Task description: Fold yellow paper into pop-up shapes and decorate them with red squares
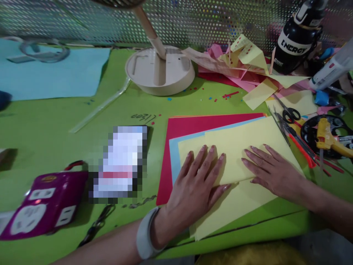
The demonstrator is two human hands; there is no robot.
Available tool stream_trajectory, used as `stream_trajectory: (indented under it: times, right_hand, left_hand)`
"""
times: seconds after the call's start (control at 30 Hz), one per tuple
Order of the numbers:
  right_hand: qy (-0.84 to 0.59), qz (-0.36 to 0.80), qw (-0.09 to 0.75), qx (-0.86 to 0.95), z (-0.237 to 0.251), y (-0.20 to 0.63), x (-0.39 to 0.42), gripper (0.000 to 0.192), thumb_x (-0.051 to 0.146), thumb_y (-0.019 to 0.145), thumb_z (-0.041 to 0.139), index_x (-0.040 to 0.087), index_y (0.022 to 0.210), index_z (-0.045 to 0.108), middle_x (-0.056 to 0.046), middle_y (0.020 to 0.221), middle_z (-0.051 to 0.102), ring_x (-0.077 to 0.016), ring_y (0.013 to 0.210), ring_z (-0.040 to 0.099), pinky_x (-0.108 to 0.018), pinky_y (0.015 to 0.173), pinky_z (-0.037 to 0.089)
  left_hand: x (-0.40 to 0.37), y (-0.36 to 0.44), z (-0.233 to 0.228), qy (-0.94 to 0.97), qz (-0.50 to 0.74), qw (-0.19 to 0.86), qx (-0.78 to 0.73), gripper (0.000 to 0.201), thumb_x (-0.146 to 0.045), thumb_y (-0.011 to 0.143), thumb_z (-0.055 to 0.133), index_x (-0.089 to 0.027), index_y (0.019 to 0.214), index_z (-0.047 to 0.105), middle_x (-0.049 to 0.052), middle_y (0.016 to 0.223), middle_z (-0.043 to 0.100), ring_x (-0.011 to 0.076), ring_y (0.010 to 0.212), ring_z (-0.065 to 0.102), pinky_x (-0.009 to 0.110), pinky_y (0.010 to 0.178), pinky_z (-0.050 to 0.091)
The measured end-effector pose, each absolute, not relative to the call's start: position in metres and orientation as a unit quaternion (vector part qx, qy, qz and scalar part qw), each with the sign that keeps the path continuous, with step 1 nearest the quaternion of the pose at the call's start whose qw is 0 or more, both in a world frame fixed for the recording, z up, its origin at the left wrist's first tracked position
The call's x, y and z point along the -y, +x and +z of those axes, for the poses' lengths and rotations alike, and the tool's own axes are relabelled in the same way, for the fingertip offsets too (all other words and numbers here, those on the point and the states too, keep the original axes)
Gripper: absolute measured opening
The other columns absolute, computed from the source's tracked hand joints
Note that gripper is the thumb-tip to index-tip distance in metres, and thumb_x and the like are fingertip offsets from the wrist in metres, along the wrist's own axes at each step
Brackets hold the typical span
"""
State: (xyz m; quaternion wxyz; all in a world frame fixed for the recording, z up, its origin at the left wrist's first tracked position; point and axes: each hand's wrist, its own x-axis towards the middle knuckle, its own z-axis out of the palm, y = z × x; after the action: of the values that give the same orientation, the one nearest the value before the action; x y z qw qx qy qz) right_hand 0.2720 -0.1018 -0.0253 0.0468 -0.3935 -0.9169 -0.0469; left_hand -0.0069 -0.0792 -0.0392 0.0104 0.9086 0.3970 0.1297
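My left hand (197, 176) lies flat with spread fingers on a sheet of yellow paper (234, 140), near its left side. On the right part of the same paper rests my right hand (271, 171), fingers stretched out and pointing left. A yellow layer with a folded-looking edge runs between the hands, over more yellow paper (220, 217) that reaches toward the table's front edge. Beneath the yellow show a light blue sheet (174, 158) and a red sheet (182, 129). A grey band circles my left wrist.
Left of the papers lie a phone (121, 162) with a blurred screen and a purple power socket box (52, 202). A round white stand base (160, 73) is behind. At right are black scissors (291, 115), a yellow glue gun (325, 134), paper scraps (245, 55) and a black bottle (296, 44).
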Motion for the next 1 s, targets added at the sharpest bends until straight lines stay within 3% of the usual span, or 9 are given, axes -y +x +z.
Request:
stream_trajectory:
  times: [0.3,0.63,1.0]
  right_hand:
    - [-0.394,-0.011,0.043,0.918,-0.023,0.268,0.101,0.055,0.036,0.101,0.055,0.015,0.15,0.045,-0.012,0.156,0.047,-0.0274,0.147,0.04,-0.055,0.12,0.036]
    - [-0.399,-0.031,0.045,0.915,-0.02,0.265,0.101,0.049,0.041,0.105,0.045,0.016,0.146,0.05,-0.009,0.154,0.049,-0.0268,0.143,0.044,-0.051,0.118,0.04]
    - [-0.399,-0.022,0.028,0.916,-0.015,0.264,0.102,0.044,0.039,0.105,0.046,0.02,0.144,0.054,-0.009,0.153,0.051,-0.0255,0.144,0.044,-0.05,0.117,0.04]
  left_hand:
    - [0.075,-0.013,-0.038,0.925,0.125,-0.007,-0.358,0.068,-0.048,0.102,0.041,-0.016,0.16,0.024,0.021,0.157,0.043,0.0375,0.15,0.032,0.055,0.12,0.027]
    - [0.073,-0.015,-0.039,0.93,0.127,-0.011,-0.346,0.071,-0.043,0.101,0.044,-0.018,0.162,0.018,0.021,0.154,0.046,0.0398,0.147,0.037,0.059,0.116,0.034]
    - [0.073,-0.016,-0.042,0.928,0.131,-0.013,-0.348,0.072,-0.045,0.101,0.043,-0.02,0.162,0.015,0.021,0.154,0.047,0.0404,0.146,0.039,0.061,0.114,0.037]
